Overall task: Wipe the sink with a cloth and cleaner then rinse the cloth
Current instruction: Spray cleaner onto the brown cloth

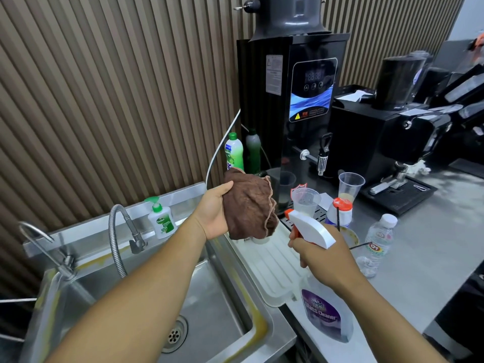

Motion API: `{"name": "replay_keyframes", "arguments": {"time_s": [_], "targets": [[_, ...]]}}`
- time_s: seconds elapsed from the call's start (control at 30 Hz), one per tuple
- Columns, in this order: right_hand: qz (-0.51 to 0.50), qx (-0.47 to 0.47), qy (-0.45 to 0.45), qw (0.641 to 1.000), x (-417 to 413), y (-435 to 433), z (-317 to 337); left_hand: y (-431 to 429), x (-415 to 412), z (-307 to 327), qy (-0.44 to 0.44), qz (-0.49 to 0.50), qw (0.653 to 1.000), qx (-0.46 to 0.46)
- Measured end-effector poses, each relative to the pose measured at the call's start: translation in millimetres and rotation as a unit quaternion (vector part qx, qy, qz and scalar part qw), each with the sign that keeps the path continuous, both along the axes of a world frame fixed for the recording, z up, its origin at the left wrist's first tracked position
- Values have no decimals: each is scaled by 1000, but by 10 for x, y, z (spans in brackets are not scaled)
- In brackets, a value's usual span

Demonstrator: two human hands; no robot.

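Shiny steel sink (pixel 225 305), rough brown cloth (pixel 248 205), glossy plastic spray bottle (pixel 324 310).

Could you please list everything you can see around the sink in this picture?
sink: one, steel, lower left
cloth: one, brown, held up above the sink's right rim
glass cleaner spray bottle: one, white trigger head, purple label, held over the counter edge
taps: two, steel, behind the basin
hand wash pump bottle: one, white and green, on the sink's back ledge
water boiler: one, black, on the counter
dish soap bottles: two, green, left of the boiler
drain tray: one, white, right of the sink
plastic cups: two, clear, before the boiler
water bottle: one, clear, on the counter
coffee machine: one, black, far right
left hand: grips the cloth
right hand: grips the spray bottle
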State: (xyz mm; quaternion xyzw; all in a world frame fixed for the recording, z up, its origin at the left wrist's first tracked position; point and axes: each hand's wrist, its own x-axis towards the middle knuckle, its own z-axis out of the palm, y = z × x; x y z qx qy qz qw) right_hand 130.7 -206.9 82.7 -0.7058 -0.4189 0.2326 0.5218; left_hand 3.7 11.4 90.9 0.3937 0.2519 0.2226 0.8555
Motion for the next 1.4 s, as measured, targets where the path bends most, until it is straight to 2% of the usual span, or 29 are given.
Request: {"name": "replay_keyframes", "arguments": {"time_s": [0.27,0.43,0.67,0.87,1.03,1.27,1.4], "targets": [[-19,3,-20,1000,-104,-14,-29,38,-80,53,-19,1,1000,1],[-32,-13,-81,996,-137,10,-100,71,-106,81,-34,3,999,-3],[-67,-12,-81,994,-164,12,-108,96,-112,142,-46,-2,999,1],[22,5,-62,998,-295,37,-14,66,-62,136,-45,0,999,2],[45,4,-81,996,-344,31,13,59,-67,164,-47,3,999,9],[-57,-19,-80,995,-172,48,-53,35,-104,208,-58,-2,998,18],[-61,9,-98,993,-157,93,39,34,-98,190,-55,-10,998,15]]}}
